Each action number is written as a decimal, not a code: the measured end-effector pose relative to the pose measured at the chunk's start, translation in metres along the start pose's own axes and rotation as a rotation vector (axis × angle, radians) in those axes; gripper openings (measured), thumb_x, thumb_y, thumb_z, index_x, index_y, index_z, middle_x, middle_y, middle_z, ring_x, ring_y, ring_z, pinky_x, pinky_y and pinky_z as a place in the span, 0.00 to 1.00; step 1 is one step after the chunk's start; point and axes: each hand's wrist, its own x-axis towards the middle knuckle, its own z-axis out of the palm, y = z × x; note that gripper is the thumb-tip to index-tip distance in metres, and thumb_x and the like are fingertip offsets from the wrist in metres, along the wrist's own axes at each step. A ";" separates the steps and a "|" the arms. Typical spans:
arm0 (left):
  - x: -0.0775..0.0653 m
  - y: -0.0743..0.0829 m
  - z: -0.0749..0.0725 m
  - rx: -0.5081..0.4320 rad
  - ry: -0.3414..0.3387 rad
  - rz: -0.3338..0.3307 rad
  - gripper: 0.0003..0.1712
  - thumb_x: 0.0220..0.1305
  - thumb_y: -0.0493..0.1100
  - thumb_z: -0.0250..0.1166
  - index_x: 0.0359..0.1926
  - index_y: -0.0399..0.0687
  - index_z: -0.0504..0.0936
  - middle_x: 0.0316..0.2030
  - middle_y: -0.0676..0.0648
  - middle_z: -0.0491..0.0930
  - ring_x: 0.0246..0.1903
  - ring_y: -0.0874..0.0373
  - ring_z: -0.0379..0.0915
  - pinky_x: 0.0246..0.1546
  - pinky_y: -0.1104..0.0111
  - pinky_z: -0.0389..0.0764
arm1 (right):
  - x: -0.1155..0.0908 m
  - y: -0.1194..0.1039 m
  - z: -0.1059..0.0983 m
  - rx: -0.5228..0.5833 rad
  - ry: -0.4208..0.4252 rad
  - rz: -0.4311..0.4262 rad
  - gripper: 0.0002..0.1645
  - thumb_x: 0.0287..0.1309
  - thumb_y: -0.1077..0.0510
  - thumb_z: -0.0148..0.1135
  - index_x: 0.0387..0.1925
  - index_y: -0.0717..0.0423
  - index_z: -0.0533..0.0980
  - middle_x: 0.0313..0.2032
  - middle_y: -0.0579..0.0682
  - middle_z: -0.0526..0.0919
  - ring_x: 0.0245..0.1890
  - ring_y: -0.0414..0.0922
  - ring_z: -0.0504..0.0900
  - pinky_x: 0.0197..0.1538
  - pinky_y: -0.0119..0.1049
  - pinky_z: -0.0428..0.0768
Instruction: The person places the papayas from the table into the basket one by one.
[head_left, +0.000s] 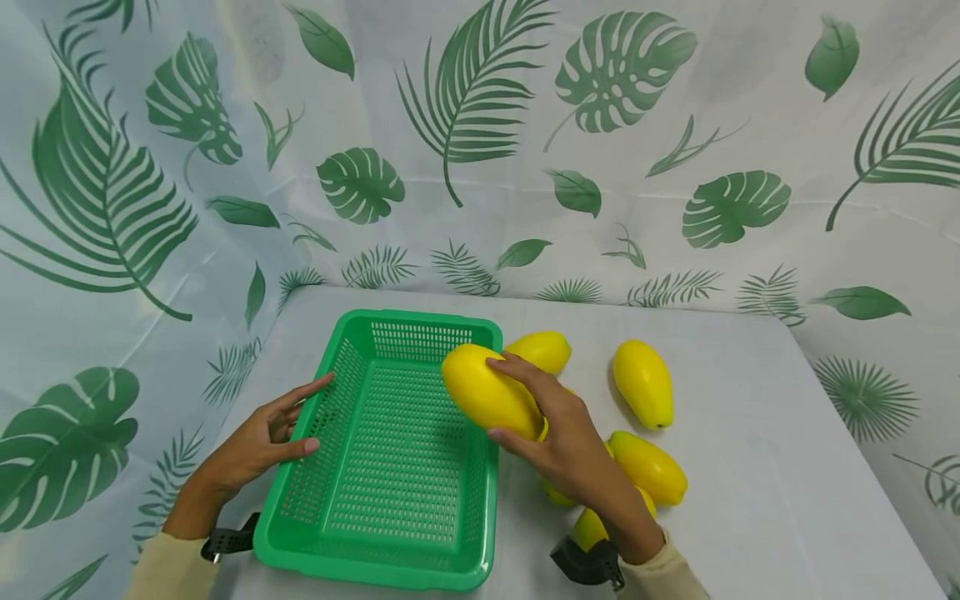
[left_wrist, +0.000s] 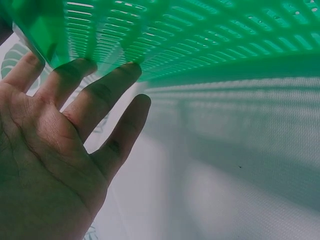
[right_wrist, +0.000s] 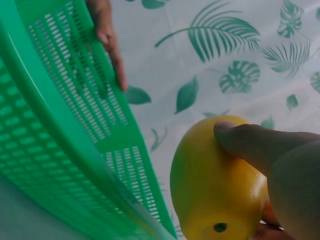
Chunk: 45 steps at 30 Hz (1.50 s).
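A yellow papaya (head_left: 486,392) hangs over the right rim of a green plastic basket (head_left: 491,500). My right hand (head_left: 562,425) holds it, thumb on one side and fingers on the other. In the right wrist view the papaya (right_wrist: 212,180) shows a small dark stem spot, with the thumb pressed on its skin. My left hand (head_left: 258,442) is at the basket's left side, its thumb and one finger at the rim. The left wrist view shows its fingers nearly straight against the outer slotted wall (left_wrist: 190,35). Inside the basket only the slotted floor shows.
On the white table (head_left: 757,467), right of the basket, lie several more papayas: one at the back (head_left: 543,350), one apart (head_left: 643,383), and a group (head_left: 652,468) partly hidden by my right forearm. A leaf-printed sheet (head_left: 510,208) stands behind the table.
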 end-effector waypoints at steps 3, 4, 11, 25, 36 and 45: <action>0.000 -0.001 0.000 -0.017 -0.001 -0.001 0.49 0.74 0.29 0.62 0.87 0.57 0.51 0.87 0.46 0.42 0.85 0.63 0.38 0.72 0.21 0.45 | 0.004 0.001 0.005 0.001 -0.002 0.000 0.49 0.64 0.50 0.78 0.80 0.34 0.63 0.78 0.41 0.69 0.80 0.47 0.67 0.80 0.49 0.68; 0.000 -0.001 -0.001 -0.026 0.000 -0.005 0.49 0.74 0.29 0.62 0.87 0.58 0.51 0.87 0.47 0.42 0.83 0.69 0.39 0.72 0.21 0.44 | 0.005 0.001 0.007 0.000 -0.003 0.003 0.49 0.64 0.50 0.78 0.80 0.33 0.63 0.78 0.40 0.68 0.80 0.47 0.66 0.80 0.50 0.67; 0.000 -0.002 -0.001 -0.052 -0.006 -0.004 0.49 0.74 0.28 0.62 0.87 0.58 0.51 0.87 0.48 0.42 0.79 0.83 0.39 0.70 0.19 0.36 | 0.014 0.001 0.020 0.003 -0.005 0.003 0.48 0.63 0.50 0.78 0.79 0.33 0.65 0.79 0.40 0.68 0.80 0.48 0.66 0.80 0.55 0.68; 0.000 0.000 -0.001 -0.040 0.003 -0.008 0.49 0.74 0.29 0.62 0.86 0.59 0.52 0.87 0.49 0.42 0.81 0.78 0.39 0.71 0.19 0.38 | 0.025 0.001 0.038 0.015 -0.030 0.052 0.47 0.65 0.48 0.76 0.80 0.31 0.64 0.79 0.40 0.67 0.81 0.48 0.65 0.80 0.57 0.67; 0.000 -0.002 -0.001 -0.041 0.005 -0.008 0.49 0.74 0.29 0.63 0.87 0.58 0.52 0.87 0.48 0.43 0.86 0.56 0.35 0.71 0.20 0.42 | 0.034 0.002 0.048 0.014 -0.023 0.072 0.47 0.66 0.48 0.76 0.80 0.30 0.63 0.78 0.37 0.69 0.80 0.46 0.67 0.80 0.55 0.67; 0.000 -0.005 -0.002 -0.050 -0.004 0.002 0.49 0.74 0.29 0.62 0.87 0.57 0.51 0.87 0.48 0.42 0.81 0.78 0.39 0.71 0.19 0.38 | 0.041 0.006 0.056 0.024 -0.015 0.077 0.47 0.65 0.49 0.76 0.80 0.32 0.64 0.78 0.38 0.69 0.80 0.47 0.67 0.81 0.55 0.67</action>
